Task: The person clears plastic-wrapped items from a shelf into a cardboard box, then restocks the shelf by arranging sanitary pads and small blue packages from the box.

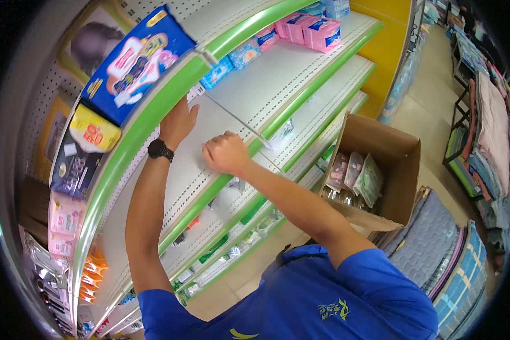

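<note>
Centre-left of frame: left hand [177, 123], black watch [160, 150] at wrist, fingertips hidden behind green-edged upper shelf [167, 90], near small blue packs [217, 73]. Centre: right hand [226, 153], fingers curled, over white shelf [201, 122]. Upper left: large blue pack [139, 65] on upper shelf, yellow pack [92, 130] beside. Top: pink packs [322, 34]. Right of centre: open cardboard box [400, 170], wrapped packs [368, 178] inside. Lower right: grey quilted cloth [425, 235].
</note>
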The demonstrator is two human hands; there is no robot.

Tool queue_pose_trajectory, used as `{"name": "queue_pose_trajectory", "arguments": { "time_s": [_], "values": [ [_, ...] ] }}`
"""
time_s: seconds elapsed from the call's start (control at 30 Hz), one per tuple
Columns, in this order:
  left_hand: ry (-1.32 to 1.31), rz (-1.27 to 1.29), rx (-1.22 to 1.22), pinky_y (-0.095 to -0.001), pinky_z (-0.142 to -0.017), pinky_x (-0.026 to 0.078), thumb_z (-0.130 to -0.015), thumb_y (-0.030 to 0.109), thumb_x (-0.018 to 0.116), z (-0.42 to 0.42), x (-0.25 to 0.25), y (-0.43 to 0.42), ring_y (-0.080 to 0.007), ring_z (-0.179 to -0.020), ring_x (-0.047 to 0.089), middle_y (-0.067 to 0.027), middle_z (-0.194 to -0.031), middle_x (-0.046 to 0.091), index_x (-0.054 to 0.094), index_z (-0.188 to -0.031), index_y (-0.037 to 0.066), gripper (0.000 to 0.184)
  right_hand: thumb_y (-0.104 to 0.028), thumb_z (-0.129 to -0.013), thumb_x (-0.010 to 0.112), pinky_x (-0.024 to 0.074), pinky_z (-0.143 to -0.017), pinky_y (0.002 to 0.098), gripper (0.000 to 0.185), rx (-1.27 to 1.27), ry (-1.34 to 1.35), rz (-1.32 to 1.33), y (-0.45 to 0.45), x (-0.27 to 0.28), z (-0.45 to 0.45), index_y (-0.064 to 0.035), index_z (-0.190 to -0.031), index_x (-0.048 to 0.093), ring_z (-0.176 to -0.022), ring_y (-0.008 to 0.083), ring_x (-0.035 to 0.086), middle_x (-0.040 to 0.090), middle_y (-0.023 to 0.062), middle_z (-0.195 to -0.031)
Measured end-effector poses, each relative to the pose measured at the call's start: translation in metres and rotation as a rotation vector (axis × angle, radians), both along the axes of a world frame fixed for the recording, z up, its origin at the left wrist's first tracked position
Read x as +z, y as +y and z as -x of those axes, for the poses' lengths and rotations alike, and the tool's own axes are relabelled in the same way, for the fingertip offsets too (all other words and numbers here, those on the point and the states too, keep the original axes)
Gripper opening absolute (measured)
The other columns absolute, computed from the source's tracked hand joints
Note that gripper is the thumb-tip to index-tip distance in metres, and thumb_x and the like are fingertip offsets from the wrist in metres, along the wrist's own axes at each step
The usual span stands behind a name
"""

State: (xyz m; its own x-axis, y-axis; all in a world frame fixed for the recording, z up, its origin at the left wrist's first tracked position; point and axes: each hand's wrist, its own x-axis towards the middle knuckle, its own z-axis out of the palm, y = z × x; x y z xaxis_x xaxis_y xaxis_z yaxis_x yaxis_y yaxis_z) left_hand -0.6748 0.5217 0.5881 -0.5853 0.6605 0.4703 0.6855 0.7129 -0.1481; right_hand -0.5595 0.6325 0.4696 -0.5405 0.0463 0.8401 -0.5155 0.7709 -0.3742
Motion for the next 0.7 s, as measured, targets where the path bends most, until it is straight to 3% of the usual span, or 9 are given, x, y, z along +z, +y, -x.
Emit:
{"name": "queue_pose_trajectory", "arguments": {
  "time_s": [0.13, 0.23, 0.37, 0.5, 0.7],
  "values": [
    [-0.152, 0.07, 0.072, -0.0476, -0.108, 0.043, -0.089, 0.023, 0.072, 0.043, -0.006, 0.05, -0.043, -0.126, 0.054, -0.0267, -0.134, 0.057, 0.05, -0.135, -0.006, 0.059, -0.018, -0.087, 0.062, 0.0493, -0.062, 0.041, 0.033, 0.021, -0.005, 0.036, 0.0, -0.004, 0.003, -0.0077, -0.056, 0.06, -0.051, 0.0294, 0.061, 0.064, 0.0119, -0.058],
    [-0.079, 0.103, 0.15, -0.0475, -0.108, 0.043, -0.087, 0.023, 0.074, 0.094, -0.029, 0.069, -0.0432, -0.126, 0.053, -0.0266, -0.134, 0.057, 0.049, -0.136, -0.006, 0.062, -0.018, -0.087, 0.062, 0.049, -0.062, 0.0404, 0.032, 0.038, -0.017, 0.046, 0.001, -0.006, 0.004, -0.0078, -0.056, 0.06, -0.051, 0.0286, 0.061, 0.063, 0.0114, -0.057],
    [-0.015, 0.057, 0.065, -0.0468, -0.106, 0.045, -0.084, 0.023, 0.076, 0.158, -0.045, 0.077, -0.0419, -0.123, 0.055, -0.0253, -0.13, 0.06, 0.053, -0.13, -0.005, 0.058, -0.017, -0.087, 0.064, 0.0476, -0.06, 0.0381, 0.033, 0.044, 0.007, 0.066, 0.004, -0.004, 0.002, -0.0082, -0.056, 0.06, -0.05, 0.0266, 0.06, 0.061, 0.0093, -0.055],
    [-0.041, 0.058, 0.079, -0.0479, -0.099, 0.047, -0.081, 0.025, 0.078, 0.172, -0.04, 0.086, -0.0397, -0.112, 0.06, -0.0221, -0.117, 0.064, 0.058, -0.119, -0.003, 0.051, -0.018, -0.087, 0.065, 0.0459, -0.058, 0.0366, 0.033, 0.071, 0.007, 0.089, 0.004, -0.005, 0.004, -0.0081, -0.056, 0.06, -0.049, 0.0255, 0.058, 0.059, 0.0081, -0.054],
    [-0.199, 0.078, 0.229, -0.0474, -0.094, 0.049, -0.078, 0.031, 0.081, 0.152, -0.028, 0.107, -0.0368, -0.107, 0.063, -0.0158, -0.108, 0.072, 0.064, -0.117, 0.0, 0.053, -0.019, -0.087, 0.063, 0.0459, -0.061, 0.0367, 0.031, 0.064, -0.053, 0.034, 0.004, -0.004, 0.002, -0.0094, -0.058, 0.063, -0.053, 0.0244, 0.062, 0.062, 0.0074, -0.057]
  ]
}}
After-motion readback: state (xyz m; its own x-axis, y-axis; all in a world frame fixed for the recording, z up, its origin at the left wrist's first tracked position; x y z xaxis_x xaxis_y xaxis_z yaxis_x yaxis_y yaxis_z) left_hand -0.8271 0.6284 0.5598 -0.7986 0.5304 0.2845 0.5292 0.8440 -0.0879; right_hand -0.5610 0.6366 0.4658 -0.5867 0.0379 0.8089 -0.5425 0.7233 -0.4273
